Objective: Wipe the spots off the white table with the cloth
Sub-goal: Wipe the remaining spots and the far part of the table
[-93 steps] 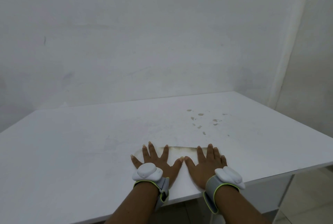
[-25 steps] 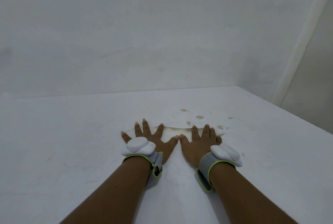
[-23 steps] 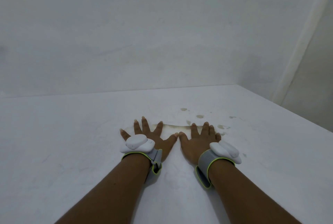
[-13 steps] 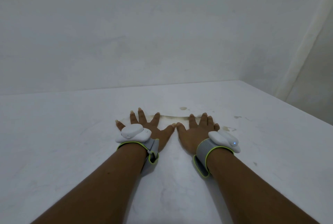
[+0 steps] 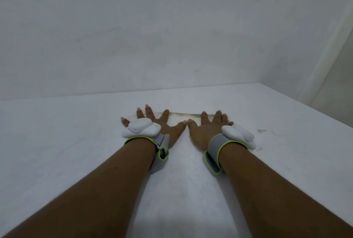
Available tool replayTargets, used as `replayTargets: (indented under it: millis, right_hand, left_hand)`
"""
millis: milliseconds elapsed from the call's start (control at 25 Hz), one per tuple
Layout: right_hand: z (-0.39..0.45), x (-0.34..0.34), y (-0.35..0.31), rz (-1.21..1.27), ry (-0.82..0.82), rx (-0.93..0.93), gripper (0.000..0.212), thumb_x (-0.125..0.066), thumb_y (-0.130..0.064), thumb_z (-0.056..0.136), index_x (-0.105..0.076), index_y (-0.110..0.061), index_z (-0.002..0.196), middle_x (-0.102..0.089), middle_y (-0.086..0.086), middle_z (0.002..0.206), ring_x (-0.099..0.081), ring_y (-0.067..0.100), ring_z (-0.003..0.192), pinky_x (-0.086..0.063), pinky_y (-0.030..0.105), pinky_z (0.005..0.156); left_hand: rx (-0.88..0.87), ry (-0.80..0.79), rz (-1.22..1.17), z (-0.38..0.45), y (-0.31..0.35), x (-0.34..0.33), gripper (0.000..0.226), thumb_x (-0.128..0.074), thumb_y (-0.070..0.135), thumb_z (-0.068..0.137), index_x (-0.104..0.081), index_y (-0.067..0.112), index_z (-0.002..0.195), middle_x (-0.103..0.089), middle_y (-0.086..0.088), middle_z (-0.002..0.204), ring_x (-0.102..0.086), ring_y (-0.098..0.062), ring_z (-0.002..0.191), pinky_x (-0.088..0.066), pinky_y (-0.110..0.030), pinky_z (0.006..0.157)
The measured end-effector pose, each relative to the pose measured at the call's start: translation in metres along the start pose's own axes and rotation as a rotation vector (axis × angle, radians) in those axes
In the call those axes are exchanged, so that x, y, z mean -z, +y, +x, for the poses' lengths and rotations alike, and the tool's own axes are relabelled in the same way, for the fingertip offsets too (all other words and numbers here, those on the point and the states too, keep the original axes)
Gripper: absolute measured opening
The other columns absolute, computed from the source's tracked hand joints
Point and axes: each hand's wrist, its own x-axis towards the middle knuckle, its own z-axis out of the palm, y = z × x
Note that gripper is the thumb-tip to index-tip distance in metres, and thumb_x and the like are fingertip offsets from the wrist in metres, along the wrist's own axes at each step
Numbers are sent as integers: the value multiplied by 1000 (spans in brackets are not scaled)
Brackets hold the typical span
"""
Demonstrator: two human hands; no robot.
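Note:
A white cloth [image 5: 184, 117] with a brownish far edge lies flat on the white table [image 5: 57, 142]. My left hand [image 5: 162, 125] and my right hand [image 5: 207, 128] press flat on it side by side, fingers spread and straight, thumbs nearly touching. Most of the cloth is hidden under the palms. A faint brown smear [image 5: 261, 131] shows on the table just right of my right hand, and another small mark [image 5: 258, 148] lies near the right wrist.
Each wrist carries a grey band with a white device. A plain wall rises behind the table's far edge [image 5: 133, 92]. The table's right edge [image 5: 315, 109] runs diagonally down toward the right, with a wall corner beyond it.
Both hands have slid the cloth away from me across the table and over the brown spots. Most spots that showed beyond the fingers are now out of sight; only smears at the right remain visible.

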Motion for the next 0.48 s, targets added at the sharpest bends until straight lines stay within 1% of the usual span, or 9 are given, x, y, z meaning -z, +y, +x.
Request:
replayTargets:
  millis: [160,320,400,480]
  right_hand:
    - [17,5,-2,5,-12,5,68,-17,-59,94,-3,-26,152,12,13,159,13,30,146,10,47,116]
    - [36,11,-5,37,-34,2,66,-18,-57,96,-3,-25,152,12,14,158,13,31,145,9,46,116]
    - [46,13,-7,35,-41,-1,66,-17,-57,96,-2,-24,152,13,14,158,14,31,145,8,46,116]
    - [62,13,-8,32,-45,-8,66,-17,-56,96,-1,-24,152,13,14,158,14,32,145,8,46,116]
  left_hand:
    - [-6,0,15,24,5,-4,116,8,103,25,-13,62,132,3,2,159,13,-30,142,4,-61,109]
    - [-5,-47,52,43,17,0,120,9,100,26,-9,58,137,7,-1,159,16,-32,142,5,-61,110]
    - [-9,-73,37,51,21,0,114,-1,100,34,-10,56,139,8,-2,158,18,-33,141,5,-60,111]
    - [-13,-82,18,62,27,-2,100,-17,97,51,-12,54,140,9,-4,158,18,-33,141,5,-59,112]
